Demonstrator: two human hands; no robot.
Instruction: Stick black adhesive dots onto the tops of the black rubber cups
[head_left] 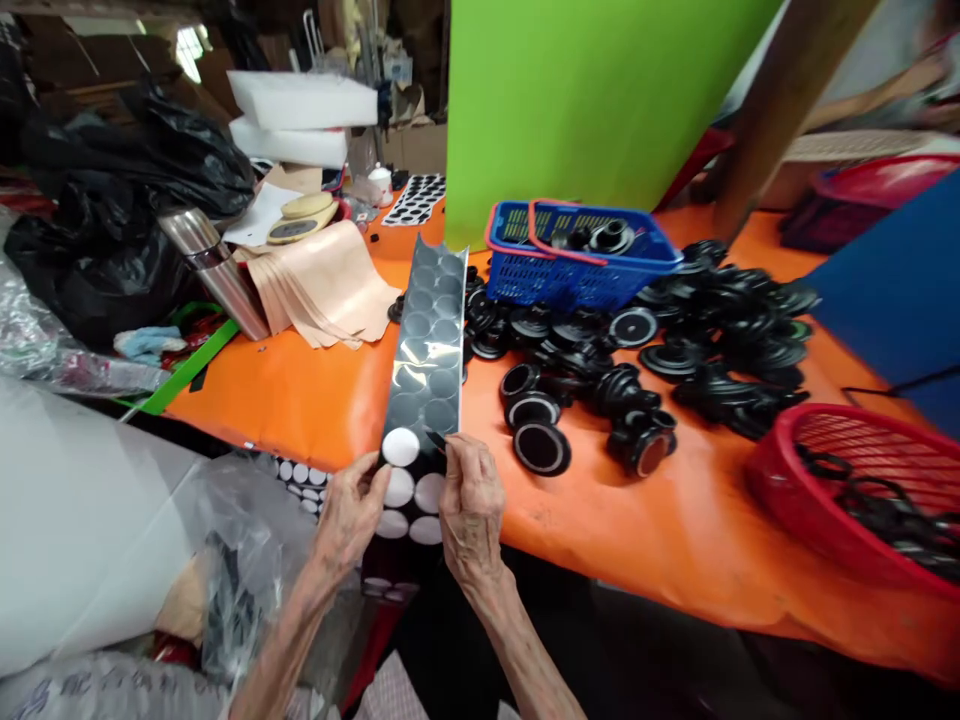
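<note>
Head camera view over a workbench: a worker's left hand (349, 515) and right hand (471, 503) grip a black strip of round discs (424, 370) upright at the near edge of an orange tabletop (300, 415). Both hands are closed only partway, thumbs and fingers pinching the strip's sides. Dark, glossy discs fill its upper rows, while white rounds mark the rows around the hands, so part of the strip looks used and much of it does not. Black rubber fittings (541, 448) lie in a loose spread to the right of the strip, a few more sit in a blue plastic basket (525, 280), and others lie in a red basket (780, 470) at the table's right edge. Several fittings show dark round faces; one shows an orange-brown centre.

A small dark sliver at the right thumb is hard to make out, and the fingers hide the strip's lower part. Whether the white rounds are bare backing or paper cannot be told. A blurred figure is cut off at the top right corner.
</note>
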